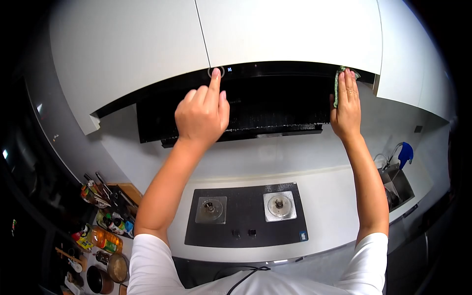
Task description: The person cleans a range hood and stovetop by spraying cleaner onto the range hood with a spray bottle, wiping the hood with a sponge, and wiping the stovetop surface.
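Observation:
Above the stove hangs a glossy black range hood [275,101], with drops along its lower edge. My left hand [202,112] points upward at the hood's top strip. Its index fingertip is on a round ringed control [210,73], and the other fingers are curled with nothing in them. At the hood's right end, my right hand [347,105] lies with long, straight fingers over a green cloth [336,88], pressing it against the black surface. Most of the cloth is hidden under the fingers. A small lit symbol [229,70] glows right of the control.
White cabinets [290,32] surround the hood. Below is a black two-burner cooktop [243,216] in a white counter [327,211]. A sink [400,184] with a blue-topped faucet is at right. Bottles [105,241], pots [100,279] and utensils [105,184] crowd the left.

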Tool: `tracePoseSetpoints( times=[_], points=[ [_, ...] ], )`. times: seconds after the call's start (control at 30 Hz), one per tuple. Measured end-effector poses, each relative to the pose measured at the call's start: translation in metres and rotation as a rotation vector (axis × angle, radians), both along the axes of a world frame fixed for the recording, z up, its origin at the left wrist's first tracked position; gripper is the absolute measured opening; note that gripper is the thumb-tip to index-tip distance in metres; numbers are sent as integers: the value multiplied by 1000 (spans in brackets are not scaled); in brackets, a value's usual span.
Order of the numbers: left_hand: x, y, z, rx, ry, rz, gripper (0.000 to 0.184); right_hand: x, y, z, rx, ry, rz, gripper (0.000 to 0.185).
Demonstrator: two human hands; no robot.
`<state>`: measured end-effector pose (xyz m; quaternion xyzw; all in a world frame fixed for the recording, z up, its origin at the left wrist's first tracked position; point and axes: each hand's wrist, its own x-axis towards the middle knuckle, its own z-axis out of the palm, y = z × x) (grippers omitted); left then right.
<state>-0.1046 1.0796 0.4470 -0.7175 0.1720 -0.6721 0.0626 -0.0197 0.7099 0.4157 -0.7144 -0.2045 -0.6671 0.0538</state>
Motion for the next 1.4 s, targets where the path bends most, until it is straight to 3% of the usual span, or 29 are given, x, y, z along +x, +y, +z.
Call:
tracePoseSetpoints(
  times=[0.17, 0.27, 0.63, 0.83, 0.87, 0.97, 1.03, 1.1, 1.2, 1.4],
  points=[
    [15, 6, -4, 24, -65, 20, 48, -1, 0, -6, 17, 31, -5, 63],
    [15, 10, 0, 28, 60, 56, 48, -2, 1, -4, 6, 18, 10, 63],
    [3, 5, -6, -79, 57, 8, 45, -2, 0, -5, 13, 28, -2, 63],
    [0, 4, -10, -15, 156, -18, 35, -1, 1, -6, 8, 29, -13, 64],
    [5, 5, -13, -46, 68, -143, 20, -1, 0, -6, 7, 30, -14, 64],
    [-6, -3, -10, -541, 361, -349, 18, 0, 1, -6, 11, 28, -8, 64],
    [7, 6, -2, -817, 608, -603, 38, 0, 1, -5, 14, 23, -4, 64],
    [4, 10, 11, -1239, 1030, -944, 42, -1, 2, -6, 15, 18, 2, 64],
    [4, -1, 19, -1355, 1046, -1069, 43, -2, 3, -6, 14, 17, -12, 64],
    [21, -9, 19, -1330, 924, -1063, 39, -3, 1, -5, 13, 25, 3, 63]
  ],
)
